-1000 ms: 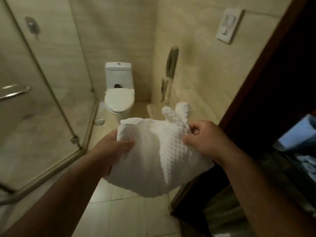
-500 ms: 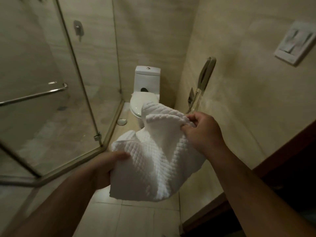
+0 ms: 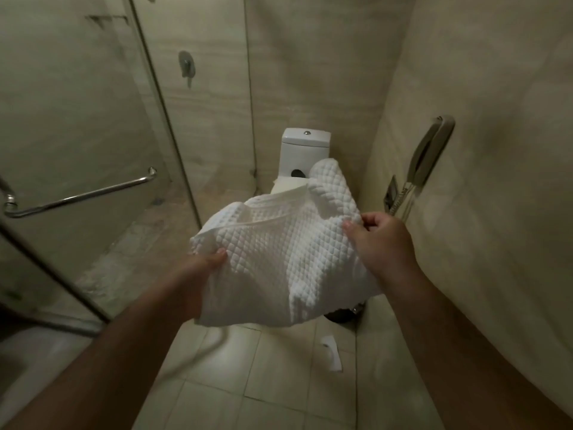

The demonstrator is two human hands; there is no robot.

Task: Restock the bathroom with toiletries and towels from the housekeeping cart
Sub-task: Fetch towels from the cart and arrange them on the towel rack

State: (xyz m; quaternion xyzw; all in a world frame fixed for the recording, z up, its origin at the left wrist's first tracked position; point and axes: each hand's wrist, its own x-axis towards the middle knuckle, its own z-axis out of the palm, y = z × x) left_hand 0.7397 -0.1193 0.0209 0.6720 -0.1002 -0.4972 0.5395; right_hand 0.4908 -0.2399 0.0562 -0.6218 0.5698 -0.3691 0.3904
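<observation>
A white quilted towel hangs in the air between the person's two hands, bunched and partly opened out, above the tiled floor and in front of the toilet. The left hand grips its lower left edge, thumb on top and fingers hidden under the cloth. The right hand pinches the upper right edge between thumb and curled fingers. The towel covers most of the toilet bowl from here; only the tank shows clearly. A wall phone is mounted on the right wall. On the left stands the glass shower screen with a metal bar. A scrap of white paper lies on the floor near its right edge.
</observation>
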